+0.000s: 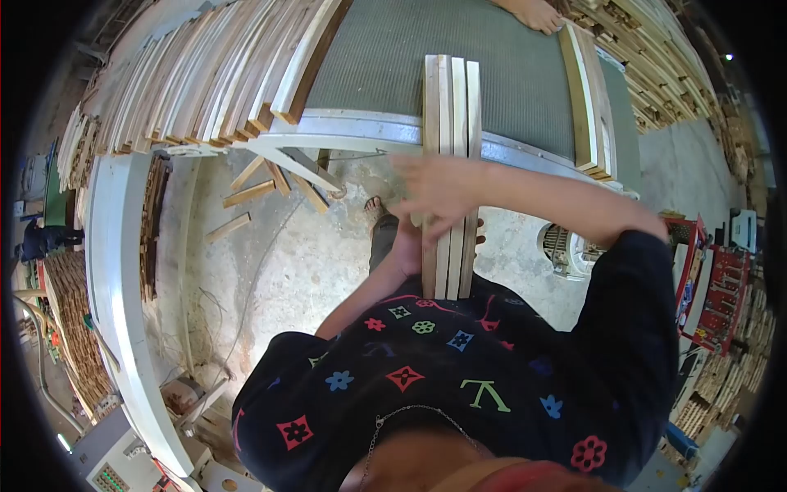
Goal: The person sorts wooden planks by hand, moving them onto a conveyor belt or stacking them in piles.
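A bundle of several long wooden strips (451, 98) lies side by side, the far part reaching over the metal edge of a conveyor and the near ends up against my shirt. My left hand (407, 246) wraps around the bundle from below, with its fingertips showing on the right side. Across the top of the strips passes my right hand (443, 190), its fingers spread and somewhat blurred. It overlaps the strips just short of the conveyor's edge.
Ahead is the green ribbed conveyor belt (385, 49), with a long row of wooden strips (221, 74) on its left and a few boards (586, 98) on its right. Another person's hand (537, 15) is at the far side. Loose wood offcuts (250, 193) lie on the floor.
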A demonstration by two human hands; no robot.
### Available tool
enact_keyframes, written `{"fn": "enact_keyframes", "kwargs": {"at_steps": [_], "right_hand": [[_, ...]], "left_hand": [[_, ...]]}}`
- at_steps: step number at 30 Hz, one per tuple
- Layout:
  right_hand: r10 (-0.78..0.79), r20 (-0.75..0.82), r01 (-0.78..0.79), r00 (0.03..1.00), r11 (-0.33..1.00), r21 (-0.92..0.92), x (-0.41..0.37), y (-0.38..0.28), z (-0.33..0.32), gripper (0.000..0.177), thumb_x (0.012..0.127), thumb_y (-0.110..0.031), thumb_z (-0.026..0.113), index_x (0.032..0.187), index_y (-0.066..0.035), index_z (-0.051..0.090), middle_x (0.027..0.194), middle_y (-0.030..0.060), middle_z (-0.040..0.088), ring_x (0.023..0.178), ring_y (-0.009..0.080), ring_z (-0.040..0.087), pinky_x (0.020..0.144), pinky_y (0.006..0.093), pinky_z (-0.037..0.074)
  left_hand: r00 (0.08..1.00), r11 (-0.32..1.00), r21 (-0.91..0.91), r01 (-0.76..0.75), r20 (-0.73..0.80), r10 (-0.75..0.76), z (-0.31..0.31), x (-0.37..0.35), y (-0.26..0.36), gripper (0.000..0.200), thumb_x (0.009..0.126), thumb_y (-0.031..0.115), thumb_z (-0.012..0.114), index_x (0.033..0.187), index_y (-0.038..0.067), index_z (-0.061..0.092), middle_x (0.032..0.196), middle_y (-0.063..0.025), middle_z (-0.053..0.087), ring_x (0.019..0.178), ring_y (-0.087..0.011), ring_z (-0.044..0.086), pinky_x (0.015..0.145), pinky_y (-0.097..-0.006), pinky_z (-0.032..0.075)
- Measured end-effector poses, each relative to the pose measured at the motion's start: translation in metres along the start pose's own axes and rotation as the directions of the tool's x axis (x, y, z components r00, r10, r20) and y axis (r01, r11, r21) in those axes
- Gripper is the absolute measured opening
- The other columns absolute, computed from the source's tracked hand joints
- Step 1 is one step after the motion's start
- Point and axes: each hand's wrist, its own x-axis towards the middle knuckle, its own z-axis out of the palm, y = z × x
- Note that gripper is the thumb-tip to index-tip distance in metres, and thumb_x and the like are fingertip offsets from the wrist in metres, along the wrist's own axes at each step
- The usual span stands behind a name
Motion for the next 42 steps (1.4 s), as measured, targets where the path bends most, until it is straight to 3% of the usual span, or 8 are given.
{"fn": "enact_keyframes", "kwargs": {"at_steps": [3, 5, 8, 13, 22, 33, 37, 42], "right_hand": [[-0.023, 0.339, -0.011, 0.941, 0.995, 0.099, 0.001, 0.005, -0.027, 0.069, 0.080, -0.071, 0.059, 0.110, -0.009, 0.058, 0.084, 0.0117, 0.065, 0.098, 0.0362, 0.062, 0.094, 0.0475, 0.046], [0.287, 0.003, -0.287, 0.958, 0.958, -0.016, -0.013, 0.002, -0.041, 0.058, 0.083, -0.063, 0.062, 0.103, -0.009, 0.055, 0.078, 0.0107, 0.062, 0.086, 0.0339, 0.064, 0.082, 0.0453, 0.050], [0.815, -0.311, -0.801, 0.489, 0.561, 0.208, -0.032, -0.014, -0.062, 0.048, 0.090, -0.052, 0.060, 0.106, -0.007, 0.054, 0.082, 0.0177, 0.065, 0.082, 0.0387, 0.066, 0.073, 0.0465, 0.053], [0.979, -0.073, -0.815, -0.190, -0.115, 0.568, -0.060, -0.001, -0.015, 0.036, 0.099, -0.035, 0.050, 0.106, 0.001, 0.052, 0.089, 0.0270, 0.065, 0.083, 0.0486, 0.065, 0.073, 0.0530, 0.054], [0.995, -0.098, -0.850, -0.032, 0.025, 0.526, -0.007, -0.016, 0.011, 0.110, 0.076, -0.051, 0.073, 0.140, 0.022, 0.023, 0.115, 0.0308, 0.048, 0.105, 0.0458, 0.053, 0.085, 0.0508, 0.049], [0.993, -0.102, -0.704, -0.061, 0.029, 0.710, 0.090, 0.234, 0.016, 0.098, 0.074, -0.057, 0.075, 0.128, 0.018, 0.041, 0.124, 0.0341, 0.052, 0.115, 0.0512, 0.051, 0.099, 0.0501, 0.044], [0.975, -0.066, -0.358, 0.214, 0.142, 0.923, 0.078, 0.239, 0.007, 0.087, 0.076, -0.057, 0.073, 0.126, 0.011, 0.052, 0.128, 0.0359, 0.054, 0.125, 0.0434, 0.051, 0.105, 0.0435, 0.042], [0.858, -0.469, -0.805, -0.209, 0.122, 0.581, -0.062, 0.122, 0.016, 0.059, 0.081, -0.044, 0.069, 0.121, -0.002, 0.061, 0.118, 0.0193, 0.065, 0.110, 0.0376, 0.060, 0.095, 0.0467, 0.046]], "left_hand": [[0.992, 0.993, -0.110, 0.037, 0.124, -0.023, -0.018, 0.001, -0.012, 0.109, 0.080, 0.087, 0.038, 0.154, 0.008, 0.023, 0.144, -0.0269, 0.043, 0.130, -0.0466, 0.045, 0.103, -0.0622, 0.041], [0.986, 0.963, 0.269, 0.000, -0.162, 0.046, -0.004, 0.002, -0.011, 0.090, 0.090, 0.076, 0.037, 0.148, 0.007, 0.034, 0.136, -0.0222, 0.052, 0.118, -0.0384, 0.057, 0.096, -0.0533, 0.050], [0.986, 0.981, 0.174, 0.090, -0.157, -0.063, -0.040, 0.014, -0.018, 0.092, 0.085, 0.081, 0.035, 0.140, 0.008, 0.046, 0.122, -0.0125, 0.061, 0.106, -0.0300, 0.063, 0.090, -0.0445, 0.054], [0.981, 0.969, 0.245, -0.014, -0.186, 0.061, -0.015, 0.024, -0.014, 0.095, 0.083, 0.083, 0.033, 0.143, 0.010, 0.045, 0.124, -0.0102, 0.061, 0.112, -0.0263, 0.061, 0.094, -0.0457, 0.052], [0.943, 0.948, 0.318, 0.004, -0.316, 0.102, 0.028, 0.011, 0.017, 0.072, 0.102, 0.060, 0.022, 0.154, 0.010, 0.021, 0.154, -0.0123, 0.035, 0.140, -0.0281, 0.037, 0.115, -0.0482, 0.032], [0.885, 0.907, 0.377, -0.188, -0.336, 0.323, -0.015, -0.074, 0.076, 0.077, 0.103, 0.056, 0.029, 0.149, -0.006, 0.027, 0.151, -0.0257, 0.037, 0.141, -0.0333, 0.036, 0.117, -0.0421, 0.029], [0.742, 0.838, 0.536, -0.098, -0.522, 0.420, -0.041, -0.091, 0.083, 0.071, 0.105, 0.049, 0.035, 0.148, -0.007, 0.029, 0.148, -0.0251, 0.042, 0.137, -0.0302, 0.044, 0.115, -0.0401, 0.033], [0.426, 0.703, 0.601, 0.381, -0.789, 0.444, -0.108, -0.155, 0.078, 0.063, 0.101, 0.046, 0.048, 0.140, -0.003, 0.045, 0.133, -0.0188, 0.059, 0.122, -0.0236, 0.056, 0.101, -0.0327, 0.043]]}}
